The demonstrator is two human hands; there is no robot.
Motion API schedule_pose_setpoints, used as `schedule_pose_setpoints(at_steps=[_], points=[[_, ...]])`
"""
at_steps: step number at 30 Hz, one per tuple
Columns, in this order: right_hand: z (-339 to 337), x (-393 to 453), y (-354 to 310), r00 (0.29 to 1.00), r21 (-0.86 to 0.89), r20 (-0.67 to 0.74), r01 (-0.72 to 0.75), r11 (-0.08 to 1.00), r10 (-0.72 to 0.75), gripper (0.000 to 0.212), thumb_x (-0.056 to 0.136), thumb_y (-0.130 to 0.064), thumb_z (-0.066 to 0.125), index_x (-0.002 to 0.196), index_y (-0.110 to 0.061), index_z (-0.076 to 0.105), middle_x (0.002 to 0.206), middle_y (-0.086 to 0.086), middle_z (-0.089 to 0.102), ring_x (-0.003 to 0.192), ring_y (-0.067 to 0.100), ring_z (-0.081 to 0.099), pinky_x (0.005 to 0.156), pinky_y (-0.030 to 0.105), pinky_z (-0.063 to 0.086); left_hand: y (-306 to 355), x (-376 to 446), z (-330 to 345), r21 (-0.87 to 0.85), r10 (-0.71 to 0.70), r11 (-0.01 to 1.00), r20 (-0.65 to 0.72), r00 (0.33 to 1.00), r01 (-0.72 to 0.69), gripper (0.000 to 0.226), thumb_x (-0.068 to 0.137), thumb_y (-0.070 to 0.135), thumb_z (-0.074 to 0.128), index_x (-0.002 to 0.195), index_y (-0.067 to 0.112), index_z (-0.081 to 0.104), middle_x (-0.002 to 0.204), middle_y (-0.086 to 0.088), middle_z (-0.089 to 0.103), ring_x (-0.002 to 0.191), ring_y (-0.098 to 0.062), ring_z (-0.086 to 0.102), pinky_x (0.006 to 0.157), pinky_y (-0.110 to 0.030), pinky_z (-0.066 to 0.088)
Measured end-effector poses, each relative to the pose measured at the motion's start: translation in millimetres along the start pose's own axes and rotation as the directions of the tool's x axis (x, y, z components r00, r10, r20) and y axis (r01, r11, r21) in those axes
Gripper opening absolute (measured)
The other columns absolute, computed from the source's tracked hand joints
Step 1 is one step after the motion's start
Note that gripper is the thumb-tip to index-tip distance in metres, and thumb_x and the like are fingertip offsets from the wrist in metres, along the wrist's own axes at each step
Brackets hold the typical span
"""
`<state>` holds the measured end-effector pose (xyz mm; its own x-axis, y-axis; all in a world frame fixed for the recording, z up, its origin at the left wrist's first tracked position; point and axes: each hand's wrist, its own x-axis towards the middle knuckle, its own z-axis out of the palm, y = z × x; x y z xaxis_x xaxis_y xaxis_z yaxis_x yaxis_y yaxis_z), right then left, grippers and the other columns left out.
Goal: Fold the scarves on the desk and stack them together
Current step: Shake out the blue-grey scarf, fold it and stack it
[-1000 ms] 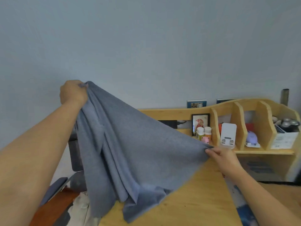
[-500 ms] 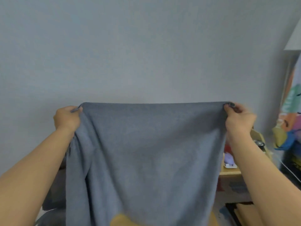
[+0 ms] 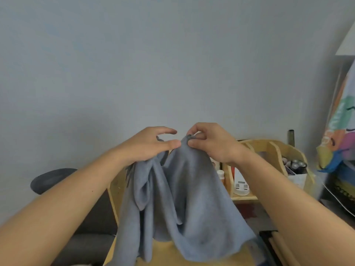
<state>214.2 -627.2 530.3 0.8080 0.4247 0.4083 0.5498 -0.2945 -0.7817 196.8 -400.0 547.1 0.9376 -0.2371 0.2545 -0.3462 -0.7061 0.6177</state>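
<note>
Both hands have met; fingers (image 3: 193,144) pinch scarf (image 3: 182,198) corners, touching.

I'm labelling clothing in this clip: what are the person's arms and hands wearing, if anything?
Nothing shows on them. Both forearms are bare as far as the frame reaches, with no sleeve in view. The left hand and right hand wear no gloves, and no rings, watch or bracelet are visible.

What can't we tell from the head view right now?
- Other scarves: none in view; the grey scarf held up by both hands covers most of the desk.
- Left hand grip: cloth under the palm, contact hidden.
- Shelf items: small, partly behind the right hand.
</note>
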Motion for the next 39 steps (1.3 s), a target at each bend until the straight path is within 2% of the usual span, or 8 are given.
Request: schedule_pose_setpoints(at_steps=[4, 10, 15, 21, 26, 30, 36, 39], points=[[28.0, 1.2, 11.0, 0.998, 0.008, 0.005, -0.057, 0.998, 0.057, 0.019, 0.093, -0.005, 0.067, 0.09, -0.014, 0.051, 0.053, -0.01, 0.062, 0.043, -0.002, 0.048, 0.044, 0.012, 0.034, 7.3, 4.2, 27.5, 0.119, -0.008, 0.993, 0.175, 0.985, -0.013, 0.036, 0.087, 0.046, 0.076, 0.075, 0.016, 0.061, 0.053, 0.018, 0.043, 0.048, -0.001, 0.04, 0.051, -0.019, 0.03], [38.2, -2.8, 32.7, 0.992, -0.046, 0.084, -0.09, 0.995, 0.093, 0.023, 0.089, -0.017, 0.075, 0.089, -0.018, 0.052, 0.068, -0.004, 0.063, 0.054, 0.0, 0.052, 0.05, 0.014, 0.037, 8.6, 13.7, 34.1, 0.481, -0.078, 0.87, 0.356, 0.931, -0.111, 0.043, 0.093, 0.041, 0.071, 0.064, 0.02, 0.046, 0.058, 0.006, 0.042, 0.054, -0.011, 0.039, 0.054, -0.027, 0.03], [52.6, -17.5, 61.8, 0.986, 0.276, 0.074, -0.166, 0.947, 0.151, 0.011, 0.096, -0.012, 0.067, 0.096, -0.014, 0.056, 0.067, -0.003, 0.067, 0.059, 0.004, 0.058, 0.054, 0.016, 0.04, 4.0, 13.2, 36.0, 0.552, -0.074, 0.824, 0.327, 0.942, -0.127, 0.049, 0.097, 0.036, 0.066, 0.062, 0.018, 0.038, 0.06, 0.005, 0.035, 0.052, -0.008, 0.03, 0.049, -0.026, 0.022], [51.6, -54.3, 127.8, 0.947, 0.233, 0.267, -0.243, 0.942, 0.178, 0.011, 0.098, -0.005, 0.063, 0.103, -0.005, 0.073, 0.103, 0.006, 0.077, 0.099, 0.016, 0.072, 0.086, 0.025, 0.054, -18.6, 0.5, 11.7, 0.551, 0.026, 0.833, 0.069, 0.997, -0.059, 0.05, 0.099, 0.038, 0.06, 0.061, 0.015, 0.038, 0.055, 0.003, 0.04, 0.055, -0.015, 0.039, 0.058, -0.035, 0.033], [48.2, -52.5, 128.7, 0.96, 0.198, 0.218, -0.219, 0.955, 0.175, 0.016, 0.101, -0.009, 0.059, 0.103, -0.004, 0.075, 0.104, 0.004, 0.077, 0.1, 0.014, 0.072, 0.086, 0.022, 0.054, -23.1, -0.7, -0.4, 0.468, 0.108, 0.883, -0.283, 0.953, 0.039, 0.05, 0.099, 0.035, 0.06, 0.06, 0.012, 0.04, 0.053, -0.003, 0.045, 0.054, -0.019, 0.044, 0.057, -0.036, 0.033], [62.4, -53.1, 136.8, 0.949, 0.099, 0.234, -0.238, 0.966, 0.21, 0.012, 0.097, -0.018, 0.067, 0.097, -0.008, 0.074, 0.098, 0.006, 0.077, 0.096, 0.021, 0.073, 0.086, 0.039, 0.056, -18.4, 13.5, -21.6, 0.251, 0.059, 0.964, -0.524, 0.85, 0.088, 0.054, 0.1, 0.035, 0.059, 0.058, 0.014, 0.032, 0.053, 0.001, 0.036, 0.052, -0.022, 0.037, 0.058, -0.034, 0.029], [76.1, -65.6, 157.1, 0.925, 0.073, 0.195, -0.346, 0.935, 0.327, 0.028, 0.102, -0.013, 0.057, 0.079, -0.023, 0.068, 0.069, -0.023, 0.071, 0.068, -0.009, 0.066, 0.061, 0.008, 0.045, -25.6, 23.8, -60.3, 0.298, 0.02, 0.928, -0.638, 0.77, 0.222, 0.05, 0.1, 0.038, 0.053, 0.058, 0.016, 0.037, 0.065, -0.006, 0.05, 0.074, -0.033, 0.058, 0.069, -0.04, 0.048], [80.2, -72.3, 174.5, 0.918, 0.014, 0.182, -0.361, 0.933, 0.353, 0.026, 0.101, -0.013, 0.059, 0.08, -0.022, 0.069, 0.073, -0.017, 0.073, 0.07, -0.006, 0.066, 0.067, 0.016, 0.048, -35.1, 28.0, -73.8, 0.264, -0.022, 0.922, -0.696, 0.718, 0.284, 0.049, 0.101, 0.037, 0.052, 0.058, 0.018, 0.037, 0.074, -0.016, 0.059, 0.082, -0.035, 0.063, 0.072, -0.04, 0.049]])
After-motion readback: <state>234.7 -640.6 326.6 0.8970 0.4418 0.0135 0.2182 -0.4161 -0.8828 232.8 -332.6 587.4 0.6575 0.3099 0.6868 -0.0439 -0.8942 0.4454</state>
